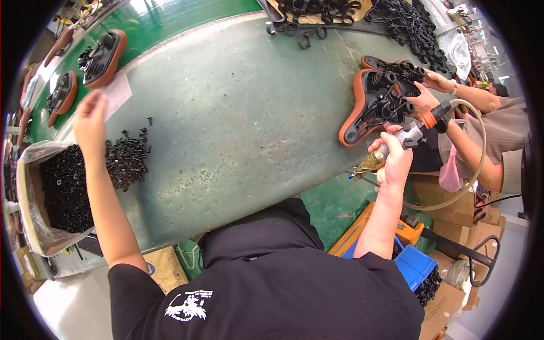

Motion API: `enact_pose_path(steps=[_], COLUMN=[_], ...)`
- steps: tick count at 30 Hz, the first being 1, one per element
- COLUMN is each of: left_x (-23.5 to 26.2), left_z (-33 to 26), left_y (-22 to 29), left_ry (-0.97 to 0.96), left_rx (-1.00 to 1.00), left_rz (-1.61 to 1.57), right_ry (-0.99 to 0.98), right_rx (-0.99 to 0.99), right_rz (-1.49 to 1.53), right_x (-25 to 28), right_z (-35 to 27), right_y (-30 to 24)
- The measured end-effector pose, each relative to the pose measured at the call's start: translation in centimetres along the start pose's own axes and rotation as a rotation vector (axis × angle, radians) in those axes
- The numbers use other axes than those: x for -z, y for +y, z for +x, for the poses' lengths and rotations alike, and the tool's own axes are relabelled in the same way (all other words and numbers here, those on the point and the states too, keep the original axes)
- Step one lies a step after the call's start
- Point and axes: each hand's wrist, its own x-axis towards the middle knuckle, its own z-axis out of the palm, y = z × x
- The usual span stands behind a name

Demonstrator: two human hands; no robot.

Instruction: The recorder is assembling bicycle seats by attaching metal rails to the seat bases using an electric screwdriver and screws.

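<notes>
My right hand is wrapped round a pneumatic screwdriver, its brass-coloured front pointing down and left beyond the table's front edge. A pale hose loops from its orange and black rear end. My left hand is raised at the far left, fingers bent and smeared by motion; whether they hold anything is unclear. Just past it, an orange-and-black moulded part lies on the green surface, next to a pale sheet. Below that hand are loose black screws and a plastic-lined box filled with screws.
At right, a co-worker's hands touch one of two orange-and-black assemblies. Black rings and clips lie at the far edge, beside a heap of black parts. A blue bin and cartons stand lower right.
</notes>
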Motion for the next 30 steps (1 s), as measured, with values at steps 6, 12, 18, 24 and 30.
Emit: enact_pose_path(steps=[6,12,18,24,30], left_x=[1.9,1.6,-0.2,-0.3,-1.0], left_z=[-11.2,-14.7,-14.2,-14.7,-18.7], left_y=[7.9,5.5,5.2,6.1,11.9], left_ry=[-0.503,-0.411,-0.31,-0.195,-0.4], left_rx=[-0.094,-0.199,-0.328,-0.278,0.572], left_rz=[0.508,0.526,0.6,0.5,-0.828], right_ry=[-0.293,-0.778,-1.261,-1.186,-1.038], right_rx=[-0.224,-0.298,-0.579,-0.415,-0.018], right_rz=[0.196,0.361,0.312,0.048,0.38], right_x=[-5.4,-11.8,-12.3,-8.8,-10.3], right_z=[-1.0,-7.2,-9.1,-7.6,-8.8], right_y=[0.5,1.6,3.1,-0.1,-6.2])
